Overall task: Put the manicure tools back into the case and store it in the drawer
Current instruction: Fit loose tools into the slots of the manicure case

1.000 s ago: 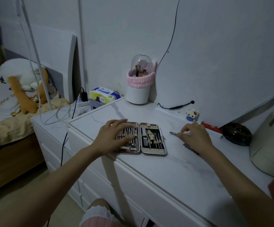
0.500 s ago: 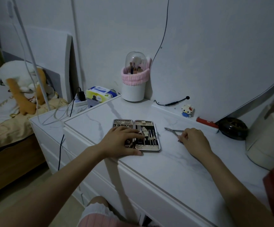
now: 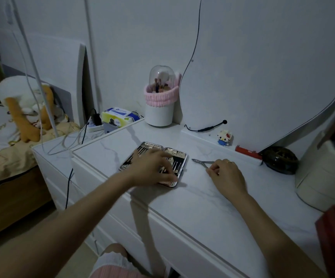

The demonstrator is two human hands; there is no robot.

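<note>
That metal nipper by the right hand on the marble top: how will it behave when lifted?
The nipper looks like thin rigid metal, so it should stay stiff, not flop. It lies flat on the smooth dresser top, so it may skid rather than roll. The right hand curls at its handle end; the pointed tip faces the open case, so mind that end.

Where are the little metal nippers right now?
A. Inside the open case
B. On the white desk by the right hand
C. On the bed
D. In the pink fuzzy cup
B: the nippers lie on the desk top, right of the open case, at the right hand.
</note>
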